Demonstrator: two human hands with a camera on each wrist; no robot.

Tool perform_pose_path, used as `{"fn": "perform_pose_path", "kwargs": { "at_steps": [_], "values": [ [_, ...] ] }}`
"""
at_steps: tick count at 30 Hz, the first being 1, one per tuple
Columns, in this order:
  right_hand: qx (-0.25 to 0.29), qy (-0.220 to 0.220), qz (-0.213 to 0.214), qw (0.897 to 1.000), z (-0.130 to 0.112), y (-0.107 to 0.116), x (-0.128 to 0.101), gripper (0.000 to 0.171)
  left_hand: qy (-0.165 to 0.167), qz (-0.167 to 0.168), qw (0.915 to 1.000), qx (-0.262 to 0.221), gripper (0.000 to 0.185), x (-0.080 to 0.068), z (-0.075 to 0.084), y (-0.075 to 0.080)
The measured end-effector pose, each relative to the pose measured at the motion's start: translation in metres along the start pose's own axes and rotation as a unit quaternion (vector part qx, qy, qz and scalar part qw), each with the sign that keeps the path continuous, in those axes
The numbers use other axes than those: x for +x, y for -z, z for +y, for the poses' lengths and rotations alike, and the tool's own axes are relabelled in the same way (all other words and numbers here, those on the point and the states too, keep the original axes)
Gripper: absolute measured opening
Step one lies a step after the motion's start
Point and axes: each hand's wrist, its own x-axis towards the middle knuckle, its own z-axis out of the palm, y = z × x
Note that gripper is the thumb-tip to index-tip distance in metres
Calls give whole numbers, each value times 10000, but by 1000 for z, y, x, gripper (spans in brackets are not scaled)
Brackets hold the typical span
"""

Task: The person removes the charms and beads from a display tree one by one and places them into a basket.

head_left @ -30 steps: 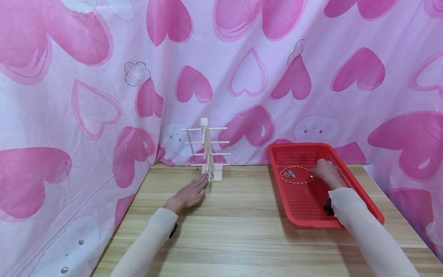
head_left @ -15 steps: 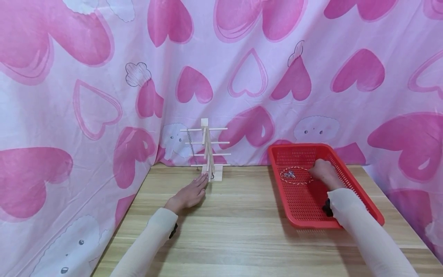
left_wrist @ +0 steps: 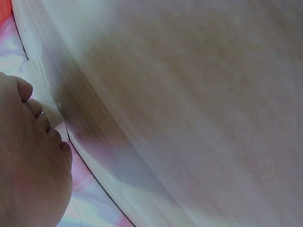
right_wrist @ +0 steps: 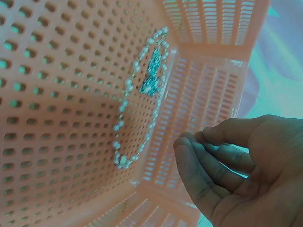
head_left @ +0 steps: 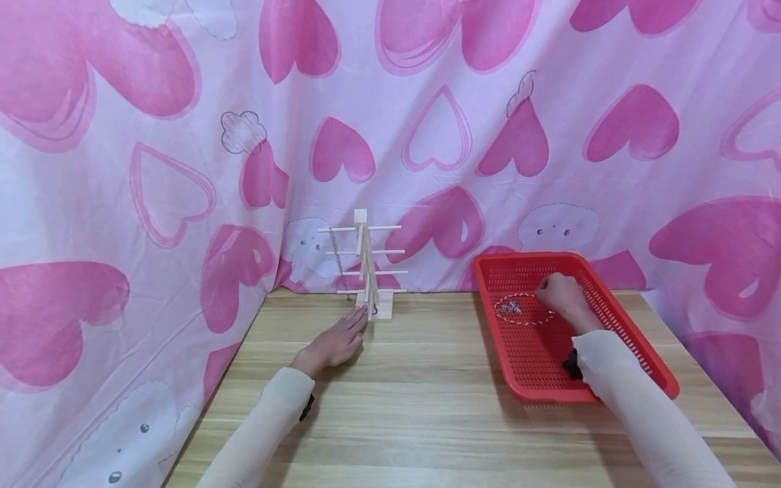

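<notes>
the left hand (head_left: 332, 343) lies palm down with fingers straight and close together, pointing forward and a little to the right; its forearm in a pale cream sleeve runs back toward the lower left, with a dark band at the wrist. the right hand (head_left: 563, 298) reaches forward, knuckles up, fingers loosely curled and bent downward. in the right wrist view the fingertips (right_wrist: 199, 156) sit bunched near the thumb, holding nothing. the right forearm, sleeved alike, stretches back to the lower right.

I see wooden table (head_left: 427, 407): small wooden rack (head_left: 366, 271) at back edge, red perforated basket (head_left: 634, 339) on right, left hand (head_left: 332, 342) resting flat.
</notes>
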Motion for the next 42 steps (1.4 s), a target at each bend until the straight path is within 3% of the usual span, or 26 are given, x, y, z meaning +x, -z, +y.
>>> {"fn": "perform_pose_path", "kwargs": {
  "at_steps": [10, 27, 33, 42],
  "values": [
    [-89, 528, 438, 9976, -29, -3, -1, 20, 8, -16, 10000, -73, 61, 0, 3, 3],
    [18, 1191, 900, 9888, -103, -17, -2, 21, 40, 25, 10000, -84, 62, 3, 2, -1],
    [105, 1454, 848, 9857, -131, -21, -6, 19, -54, 185, 9997, -167, 62, 4, -1, -6],
    [192, 1877, 413, 9812, -169, -39, -16, 16, -53, 86, 9999, -71, 62, 1, 1, -2]
  ]
}}
